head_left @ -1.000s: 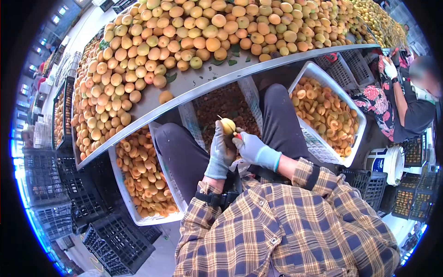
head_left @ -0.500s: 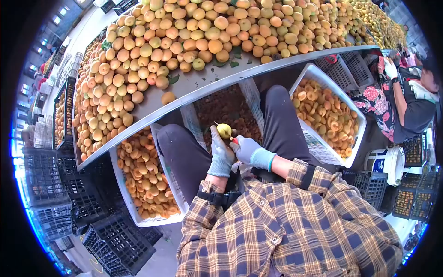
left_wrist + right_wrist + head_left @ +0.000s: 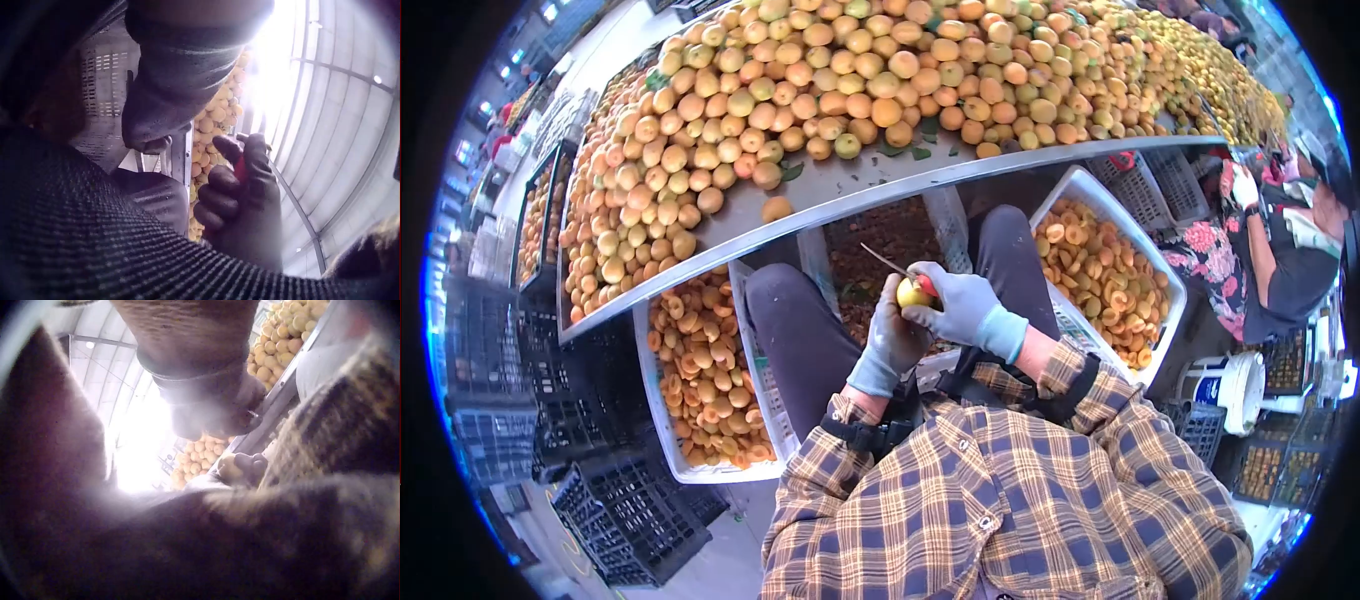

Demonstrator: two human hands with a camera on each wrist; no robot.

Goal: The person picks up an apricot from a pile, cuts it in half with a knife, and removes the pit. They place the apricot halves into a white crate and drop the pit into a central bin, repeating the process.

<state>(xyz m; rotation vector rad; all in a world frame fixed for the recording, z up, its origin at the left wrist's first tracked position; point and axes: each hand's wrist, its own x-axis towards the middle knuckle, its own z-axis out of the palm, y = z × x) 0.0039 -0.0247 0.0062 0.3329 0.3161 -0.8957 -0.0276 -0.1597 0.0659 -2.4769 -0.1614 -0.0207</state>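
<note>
The apricot (image 3: 913, 295) is on the tabletop's (image 3: 830, 182) near side, within the left hand's (image 3: 895, 335) curled fingers; the right hand's (image 3: 962, 308) fingers wrap the knife (image 3: 885, 260). Slick skin could let the knife slip towards the left hand.

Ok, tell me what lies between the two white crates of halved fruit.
In the head view: left leg, a third crate, right leg; above, left hand with a fruit, right hand with a knife.

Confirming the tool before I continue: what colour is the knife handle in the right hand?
The knife handle is red, showing best in the head view.
</note>
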